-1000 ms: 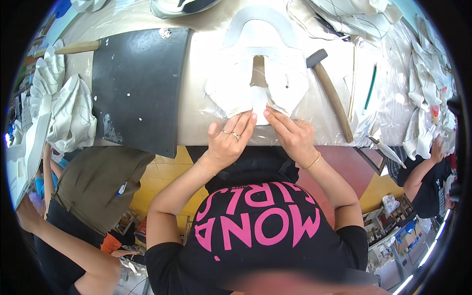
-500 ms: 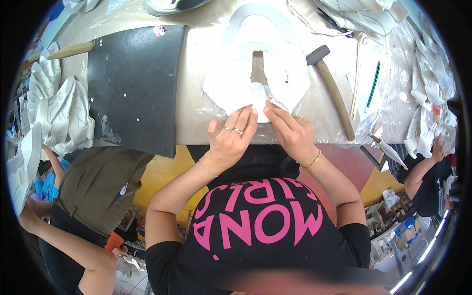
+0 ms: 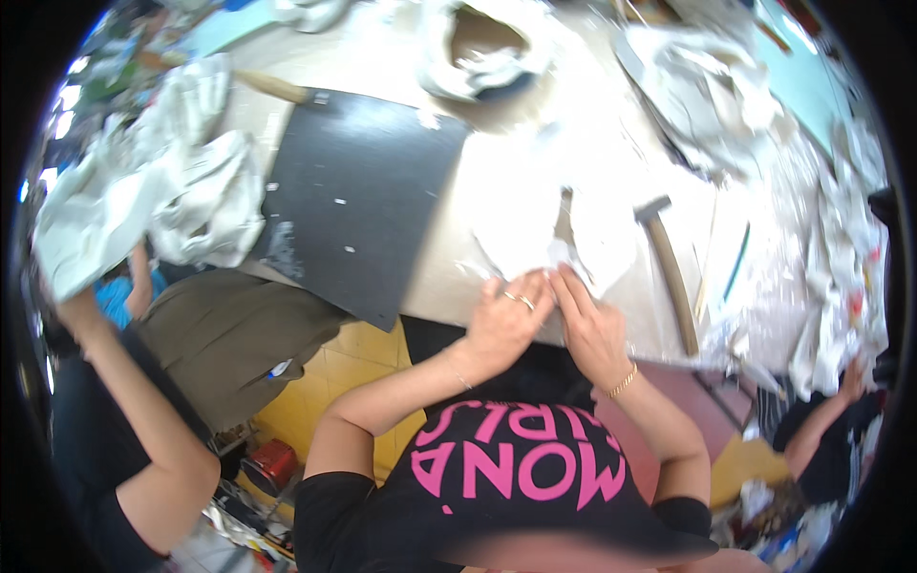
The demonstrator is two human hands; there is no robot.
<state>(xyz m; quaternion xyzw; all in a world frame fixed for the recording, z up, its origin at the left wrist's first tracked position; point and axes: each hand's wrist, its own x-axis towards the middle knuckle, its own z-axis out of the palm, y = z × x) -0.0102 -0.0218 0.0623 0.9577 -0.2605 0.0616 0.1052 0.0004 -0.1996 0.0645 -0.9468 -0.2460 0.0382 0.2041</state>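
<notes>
A white shoe upper (image 3: pixel 516 215) lies spread flat on the table in front of me, washed out by glare, with a narrow slot in its middle. My left hand (image 3: pixel 508 325), rings on its fingers, is closed at the near edge of the upper, fingertips pinching it just below the slot. Right beside it, my right hand (image 3: pixel 594 329) has its fingers pressed together on the same edge. The fingertips of both hands nearly meet. Blur hides the exact fold of the material between them.
A black board (image 3: pixel 358 201) lies to the left, a wooden handle (image 3: pixel 272 86) at its far edge. On the right are a hammer (image 3: pixel 673 272) and a green pencil (image 3: pixel 736 263). White uppers (image 3: pixel 205 196) are heaped at left. A co-worker's hand (image 3: pixel 81 315) holds a white piece.
The whole view has swung, so the table things sit lower and further right, and a white shoe-like piece shows at the back. My hands stay at the upper's near edge, fingertips closer together.
</notes>
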